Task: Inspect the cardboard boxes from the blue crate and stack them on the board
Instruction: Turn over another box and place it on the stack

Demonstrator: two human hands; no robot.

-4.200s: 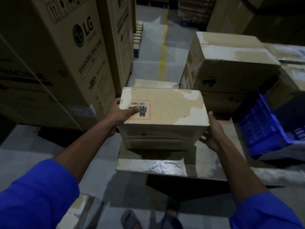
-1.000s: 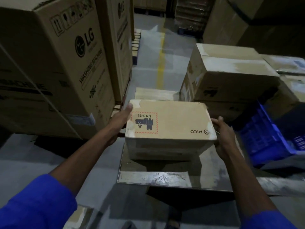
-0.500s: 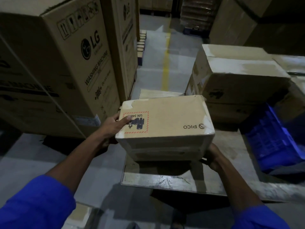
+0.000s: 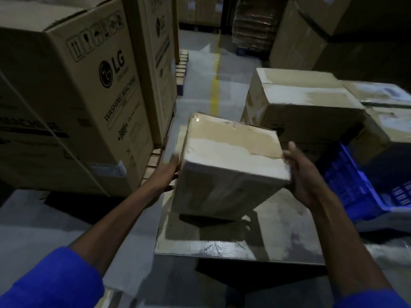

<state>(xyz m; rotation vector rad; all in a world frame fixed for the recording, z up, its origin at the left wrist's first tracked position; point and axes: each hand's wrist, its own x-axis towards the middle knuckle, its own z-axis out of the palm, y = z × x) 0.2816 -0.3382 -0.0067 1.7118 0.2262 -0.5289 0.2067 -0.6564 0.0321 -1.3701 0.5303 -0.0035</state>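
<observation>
A brown cardboard box with clear tape on its faces hangs tilted in the air above the board. My left hand holds its left side, with most of the fingers hidden behind the box. On the right side my right hand grips its near corner, the thumb on the top face. Several larger cardboard boxes are stacked at the board's far right. The blue crate stands to the right of the board.
Tall LG washing-machine cartons on a wooden pallet wall off the left. A grey aisle with a yellow line runs ahead. More cartons rise at the back right. Grey concrete floor lies below.
The box has been rotated in my hands. The printed face with the red label and PICO mark has turned out of sight, and a taped face now points up. My right hand moved up its right side.
</observation>
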